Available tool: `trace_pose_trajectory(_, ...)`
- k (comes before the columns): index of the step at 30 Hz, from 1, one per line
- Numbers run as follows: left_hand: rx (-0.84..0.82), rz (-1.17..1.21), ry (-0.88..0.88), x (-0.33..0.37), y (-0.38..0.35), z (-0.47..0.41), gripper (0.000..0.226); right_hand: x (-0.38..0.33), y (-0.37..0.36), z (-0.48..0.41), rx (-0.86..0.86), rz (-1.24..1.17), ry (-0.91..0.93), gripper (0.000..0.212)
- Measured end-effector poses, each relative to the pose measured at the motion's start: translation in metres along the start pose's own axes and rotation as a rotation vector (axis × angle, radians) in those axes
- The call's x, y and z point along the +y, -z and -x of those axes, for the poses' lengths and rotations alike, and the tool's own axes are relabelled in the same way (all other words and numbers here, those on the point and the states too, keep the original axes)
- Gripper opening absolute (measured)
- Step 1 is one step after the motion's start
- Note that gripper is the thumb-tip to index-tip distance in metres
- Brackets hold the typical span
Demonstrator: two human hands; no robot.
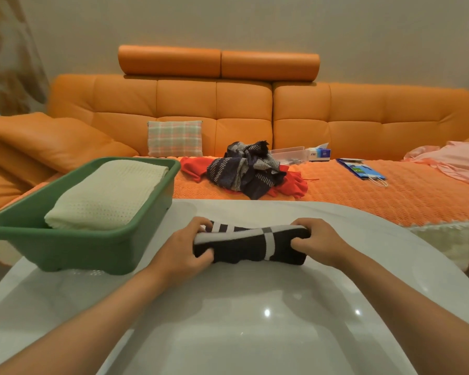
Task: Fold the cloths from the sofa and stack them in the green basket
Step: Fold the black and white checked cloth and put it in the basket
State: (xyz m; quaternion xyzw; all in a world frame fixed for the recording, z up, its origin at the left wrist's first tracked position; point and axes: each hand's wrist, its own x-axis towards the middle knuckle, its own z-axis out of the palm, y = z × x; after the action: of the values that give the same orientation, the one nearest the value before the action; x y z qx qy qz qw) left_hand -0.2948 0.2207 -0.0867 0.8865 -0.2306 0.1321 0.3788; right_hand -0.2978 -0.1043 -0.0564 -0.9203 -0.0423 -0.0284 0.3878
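Black striped cloth point(251, 246) lay folded on the white table point(255, 320), my left hand point(179, 249) and right hand point(318, 240) each gripping an end, fingertips hidden in its folds; left of my fingers point(199, 223) sat the green basket point(73, 250), holding a cream cloth point(106, 196)

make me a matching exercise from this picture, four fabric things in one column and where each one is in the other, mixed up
1 black striped cloth
2 cream cloth
3 plaid cushion
4 pink cloth

A against the back of the sofa
B in the green basket
C gripped by the left hand and right hand
D far right on the sofa seat

Pairs: 1-C, 2-B, 3-A, 4-D
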Motion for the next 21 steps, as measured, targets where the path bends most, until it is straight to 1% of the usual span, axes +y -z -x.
trace_pose_trajectory(3, 0.180, 0.122, 0.099, 0.015, -0.006, -0.009, 0.025, 0.001, -0.002, 0.000, 0.078, -0.112, -0.099, 0.011)
trace_pose_trajectory(5, 0.202, 0.121, 0.234, 0.021, -0.011, -0.019, 0.025, 0.004, -0.007, -0.004, 0.124, -0.075, -0.160, 0.012)
trace_pose_trajectory(7, 0.180, 0.053, 0.399, 0.022, -0.017, -0.029, 0.036, 0.009, -0.016, -0.010, 0.150, -0.028, -0.209, 0.018)
trace_pose_trajectory(8, 0.180, -0.025, 0.439, 0.021, -0.019, -0.033, 0.040, 0.009, -0.020, -0.012, 0.159, -0.009, -0.232, 0.024)
trace_pose_trajectory(9, 0.189, -0.147, 0.437, 0.019, -0.021, -0.036, 0.042, 0.009, -0.024, -0.014, 0.168, 0.027, -0.254, 0.031)
trace_pose_trajectory(10, 0.206, -0.295, 0.373, 0.018, -0.023, -0.039, 0.041, 0.009, -0.028, -0.016, 0.184, 0.108, -0.271, 0.038)
trace_pose_trajectory(11, 0.228, -0.424, 0.244, 0.018, -0.026, -0.042, 0.037, 0.008, -0.030, -0.018, 0.206, 0.242, -0.269, 0.043)
trace_pose_trajectory(12, 0.233, -0.489, 0.075, 0.021, -0.029, -0.046, 0.033, 0.006, -0.032, -0.020, 0.236, 0.407, -0.229, 0.045)
trace_pose_trajectory(13, 0.203, -0.499, -0.073, 0.025, -0.033, -0.050, 0.031, 0.003, -0.034, -0.021, 0.273, 0.566, -0.135, 0.046)
trace_pose_trajectory(14, 0.145, -0.474, -0.176, 0.032, -0.038, -0.052, 0.031, 0.000, -0.037, -0.023, 0.309, 0.687, -0.002, 0.048)
trace_pose_trajectory(15, 0.061, -0.462, -0.227, 0.036, -0.045, -0.053, 0.035, -0.004, -0.041, -0.024, 0.334, 0.734, 0.150, 0.050)
trace_pose_trajectory(16, -0.032, -0.489, -0.240, 0.039, -0.053, -0.052, 0.044, -0.008, -0.045, -0.024, 0.329, 0.720, 0.286, 0.048)
trace_pose_trajectory(17, -0.110, -0.544, -0.242, 0.039, -0.059, -0.049, 0.059, -0.012, -0.050, -0.023, 0.290, 0.643, 0.383, 0.042)
trace_pose_trajectory(18, -0.170, -0.613, -0.251, 0.035, -0.062, -0.046, 0.074, -0.014, -0.055, -0.021, 0.222, 0.541, 0.422, 0.039)
trace_pose_trajectory(19, -0.210, -0.672, -0.277, 0.028, -0.062, -0.044, 0.086, -0.013, -0.059, -0.018, 0.119, 0.467, 0.415, 0.043)
trace_pose_trajectory(20, -0.234, -0.703, -0.301, 0.023, -0.058, -0.043, 0.094, -0.010, -0.061, -0.016, 0.016, 0.473, 0.407, 0.054)
trace_pose_trajectory(21, -0.257, -0.698, -0.302, 0.017, -0.052, -0.044, 0.097, -0.005, -0.060, -0.016, -0.061, 0.546, 0.412, 0.068)
